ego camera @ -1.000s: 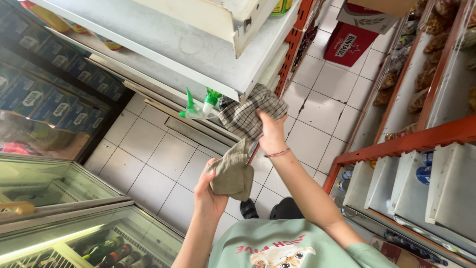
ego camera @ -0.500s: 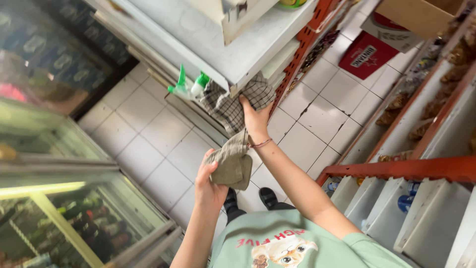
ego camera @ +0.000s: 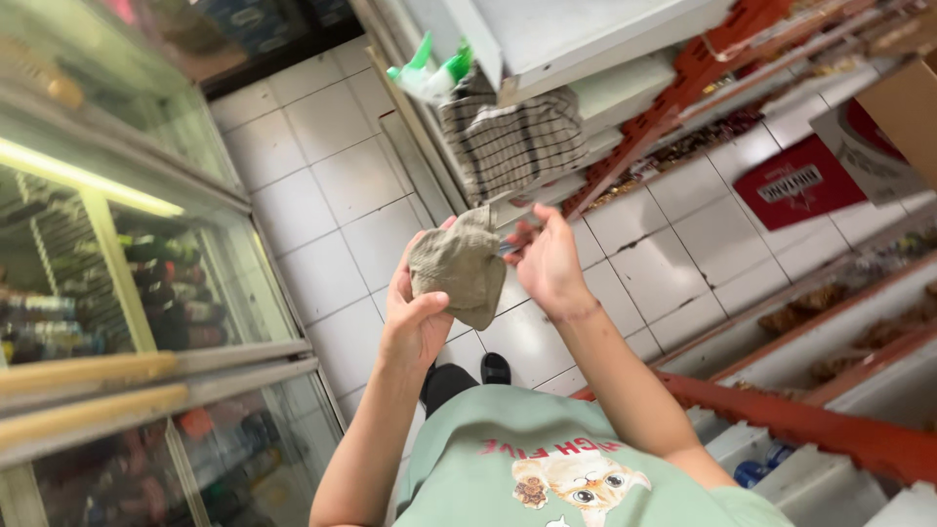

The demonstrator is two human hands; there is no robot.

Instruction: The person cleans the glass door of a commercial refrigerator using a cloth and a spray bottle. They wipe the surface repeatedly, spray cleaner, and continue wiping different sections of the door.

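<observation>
Tiled aisle, checked cloth overhead

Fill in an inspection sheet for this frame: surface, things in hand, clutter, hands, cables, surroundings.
Surface: white tiled floor; some tiles cracked.
Things in hand: crumpled grey-green cloth, held up in front of the person.
Clutter: checked cloth hanging from the edge of a white counter; green-and-white spray bottle beside it; red box on the floor.
Hands: left hand grips the grey-green cloth from below; right hand is open beside it, whether the fingertips touch it cannot be told.
Cables: nothing seen.
Surroundings: glass-fronted cooler with bottles on the left; orange-framed shelves with packaged goods on the right.
</observation>
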